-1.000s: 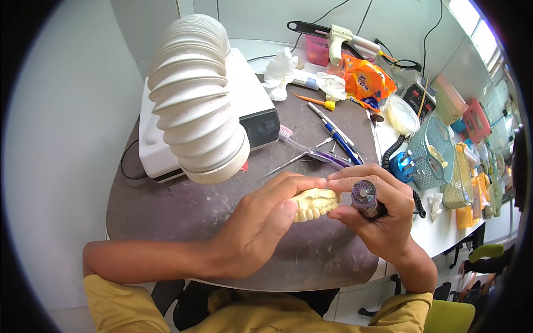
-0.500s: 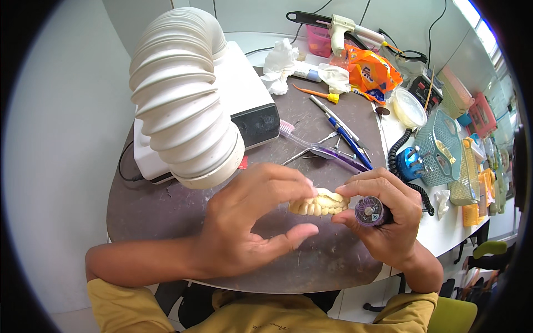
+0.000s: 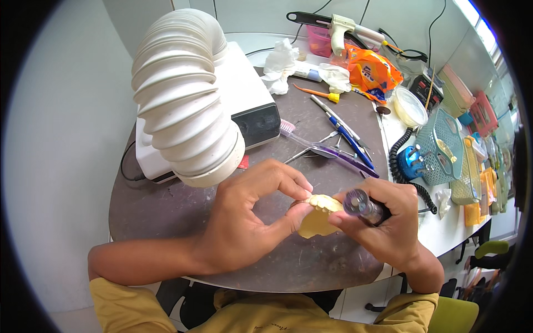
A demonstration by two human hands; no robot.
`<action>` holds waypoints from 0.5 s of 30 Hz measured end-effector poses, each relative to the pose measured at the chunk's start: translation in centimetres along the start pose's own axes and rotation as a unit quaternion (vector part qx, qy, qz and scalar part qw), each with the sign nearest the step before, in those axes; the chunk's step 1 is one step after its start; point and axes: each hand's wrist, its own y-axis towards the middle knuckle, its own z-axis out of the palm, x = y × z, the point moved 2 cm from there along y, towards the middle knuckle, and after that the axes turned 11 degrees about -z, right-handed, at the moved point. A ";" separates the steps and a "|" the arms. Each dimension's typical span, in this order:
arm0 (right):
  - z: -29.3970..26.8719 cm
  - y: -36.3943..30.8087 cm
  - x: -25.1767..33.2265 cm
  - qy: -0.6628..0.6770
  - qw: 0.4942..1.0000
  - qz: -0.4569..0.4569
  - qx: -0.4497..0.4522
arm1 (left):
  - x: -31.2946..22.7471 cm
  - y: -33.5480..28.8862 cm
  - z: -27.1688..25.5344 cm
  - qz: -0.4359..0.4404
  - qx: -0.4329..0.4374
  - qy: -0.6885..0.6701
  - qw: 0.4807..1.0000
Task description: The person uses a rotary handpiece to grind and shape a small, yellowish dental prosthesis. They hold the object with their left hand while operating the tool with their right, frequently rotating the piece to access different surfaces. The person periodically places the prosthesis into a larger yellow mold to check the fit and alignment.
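A cream-yellow dental cast (image 3: 318, 223) is up over the table, its row of teeth at the top and a flat, smooth face below. The thumb and fingertips of my left hand (image 3: 239, 216) pinch its left end. At the other end, the thumb and forefinger of my right hand (image 3: 393, 227) touch the cast. That same hand also carries a dark cylinder with a purplish round end (image 3: 360, 203), lying between thumb and fingers; its kind cannot be made out. Part of the cast's right side is hidden behind this hand.
A white ribbed hose (image 3: 186, 105) bends down from a white box (image 3: 244, 83) at the left. Beyond my hands lie a purple toothbrush (image 3: 327, 150), a blue pen-like tool (image 3: 351, 141) and an orange packet (image 3: 372, 72). Baskets (image 3: 438, 150) line the right side.
The cast has tipped so its flat face shows under the teeth. My left thumb has closed onto it. The dark cylinder has tilted and moved slightly left and up.
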 end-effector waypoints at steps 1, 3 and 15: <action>0.0 0.1 0.1 0.004 1.000 0.022 0.007 | 0.0 0.0 0.0 -0.013 0.003 -0.004 1.000; -0.1 0.4 0.3 0.010 0.997 0.067 0.021 | 0.0 0.0 0.1 -0.025 0.006 0.006 1.000; 0.0 0.0 -0.6 0.043 0.989 0.130 0.056 | 0.7 0.2 0.3 -0.089 0.015 0.006 0.996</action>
